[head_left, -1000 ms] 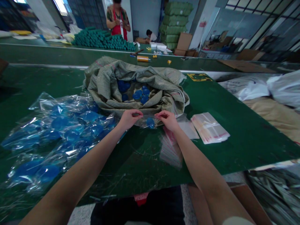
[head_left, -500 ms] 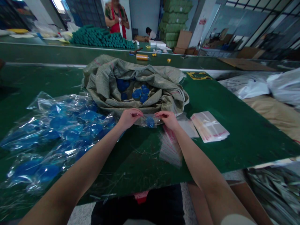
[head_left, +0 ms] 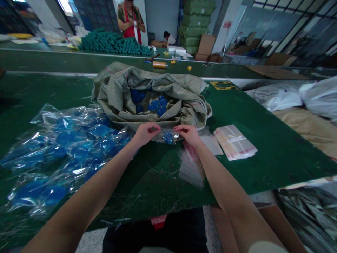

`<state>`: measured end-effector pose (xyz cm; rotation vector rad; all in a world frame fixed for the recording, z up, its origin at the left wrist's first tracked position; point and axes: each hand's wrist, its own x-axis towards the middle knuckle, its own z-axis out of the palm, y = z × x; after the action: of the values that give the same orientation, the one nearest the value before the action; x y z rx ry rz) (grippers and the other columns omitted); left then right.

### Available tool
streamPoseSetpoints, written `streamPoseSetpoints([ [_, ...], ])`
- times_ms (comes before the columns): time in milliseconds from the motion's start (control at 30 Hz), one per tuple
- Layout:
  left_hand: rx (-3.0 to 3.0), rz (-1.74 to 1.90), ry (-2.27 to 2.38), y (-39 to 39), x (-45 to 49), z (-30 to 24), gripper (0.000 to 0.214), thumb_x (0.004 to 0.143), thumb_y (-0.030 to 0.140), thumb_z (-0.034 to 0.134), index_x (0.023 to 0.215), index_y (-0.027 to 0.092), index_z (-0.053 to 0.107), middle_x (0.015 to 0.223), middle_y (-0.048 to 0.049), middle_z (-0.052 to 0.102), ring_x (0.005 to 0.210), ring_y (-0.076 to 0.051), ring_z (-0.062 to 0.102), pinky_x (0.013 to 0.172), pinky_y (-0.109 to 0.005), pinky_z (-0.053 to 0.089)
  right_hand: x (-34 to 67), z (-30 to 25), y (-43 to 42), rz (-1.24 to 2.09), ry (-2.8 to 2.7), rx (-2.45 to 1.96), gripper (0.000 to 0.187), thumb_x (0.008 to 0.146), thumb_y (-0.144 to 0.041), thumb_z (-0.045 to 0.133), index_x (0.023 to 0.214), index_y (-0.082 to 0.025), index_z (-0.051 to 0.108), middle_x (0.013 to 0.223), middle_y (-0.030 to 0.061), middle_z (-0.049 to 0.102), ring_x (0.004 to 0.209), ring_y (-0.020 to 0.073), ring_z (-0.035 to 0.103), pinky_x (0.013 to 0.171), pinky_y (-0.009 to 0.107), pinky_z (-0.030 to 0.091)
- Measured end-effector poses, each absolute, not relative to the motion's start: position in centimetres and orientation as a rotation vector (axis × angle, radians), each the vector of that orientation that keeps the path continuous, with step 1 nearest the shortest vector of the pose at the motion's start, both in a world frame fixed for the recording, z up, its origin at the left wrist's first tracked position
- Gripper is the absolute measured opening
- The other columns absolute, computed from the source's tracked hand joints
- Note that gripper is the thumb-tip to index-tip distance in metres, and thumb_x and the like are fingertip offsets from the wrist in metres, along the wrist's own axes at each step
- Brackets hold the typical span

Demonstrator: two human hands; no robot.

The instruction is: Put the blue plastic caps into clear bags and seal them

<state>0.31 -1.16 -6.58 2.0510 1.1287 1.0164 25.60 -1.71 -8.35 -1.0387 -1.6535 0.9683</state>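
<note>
My left hand (head_left: 146, 133) and my right hand (head_left: 188, 134) pinch the two upper corners of a clear plastic bag (head_left: 176, 135). Inside the bag lies a round blue item (head_left: 167, 137), its exact kind unclear. Just beyond my hands sits a grey-green woven sack (head_left: 121, 88) with its mouth rolled open, and several loose blue pieces (head_left: 158, 104) show in it. Left of my left hand spreads a pile of bagged blue pieces (head_left: 79, 151). Under my right wrist are loose flat clear bags (head_left: 192, 168), and a banded stack of bags (head_left: 235, 142) lies to the right.
The green table (head_left: 276, 158) carries all this. Behind it, another bench holds a heap of green rolls (head_left: 110, 42) and an orange cylinder (head_left: 159, 65). A person in a red apron (head_left: 131, 23) stands there. White sacks (head_left: 279, 95) lie at the right, a cardboard box (head_left: 276, 225) below.
Almost nothing differs. Both hands keep their place at the bag, and the clear film around the blue item has shifted slightly.
</note>
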Motion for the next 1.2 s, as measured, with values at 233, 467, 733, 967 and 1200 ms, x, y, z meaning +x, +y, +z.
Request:
streamPoseSetpoints([
  [233, 2.021, 0.995, 1.114, -0.9, 0.1, -7.0, 0.019, 0.078, 0.033, 0.064, 0.087, 0.019, 0.071, 0.1, -0.0067, 0.072, 0.091, -0.021, 0.064, 0.073, -0.03, 0.049, 25.7, -7.9, -2.0, 1.008, -1.665, -1.031, 0.01, 0.075, -0.024, 0.069, 0.083, -0.022, 0.075, 0.1, 0.0037, 0.075, 0.097, 0.0194, 0.069, 0.095, 0.038, 0.052],
  [467, 1.951, 0.991, 1.161, -0.9, 0.2, -7.1, 0.02, 0.077, 0.035, 0.065, 0.087, 0.018, 0.072, 0.098, -0.0065, 0.073, 0.091, -0.022, 0.065, 0.081, -0.034, 0.051, 25.8, -8.2, -1.8, 1.012, -1.655, -1.058, 0.013, 0.077, -0.029, 0.069, 0.085, -0.022, 0.075, 0.1, 0.0038, 0.075, 0.095, 0.0192, 0.069, 0.093, 0.037, 0.053],
  [733, 2.046, 1.019, 1.079, -1.3, 0.3, -7.0, 0.029, 0.079, 0.034, 0.065, 0.103, 0.018, 0.069, 0.114, -0.0095, 0.068, 0.097, -0.021, 0.064, 0.072, -0.03, 0.053, 25.5, -8.3, -1.9, 1.097, -1.621, -1.022, 0.018, 0.072, -0.033, 0.074, 0.084, -0.02, 0.072, 0.104, 0.0058, 0.074, 0.096, 0.0192, 0.068, 0.093, 0.037, 0.054],
  [967, 2.272, 0.938, 0.824, -1.8, 0.5, -7.0, 0.016, 0.081, 0.03, 0.068, 0.093, 0.023, 0.076, 0.128, -0.0084, 0.063, 0.1, -0.019, 0.065, 0.086, -0.034, 0.053, 25.0, -9.3, -1.9, 1.167, -1.656, -0.977, 0.039, 0.068, -0.03, 0.079, 0.101, -0.022, 0.062, 0.111, 0.0056, 0.068, 0.096, 0.0182, 0.067, 0.093, 0.037, 0.054],
  [1200, 2.265, 0.971, 0.874, -1.4, 0.6, -7.5, 0.015, 0.084, 0.032, 0.065, 0.087, 0.023, 0.077, 0.119, -0.0058, 0.069, 0.1, -0.019, 0.067, 0.093, -0.035, 0.052, 24.2, -9.2, -2.4, 1.132, -1.756, -0.939, 0.052, 0.068, -0.03, 0.08, 0.112, -0.022, 0.054, 0.117, 0.0063, 0.062, 0.103, 0.0196, 0.065, 0.095, 0.039, 0.053],
])
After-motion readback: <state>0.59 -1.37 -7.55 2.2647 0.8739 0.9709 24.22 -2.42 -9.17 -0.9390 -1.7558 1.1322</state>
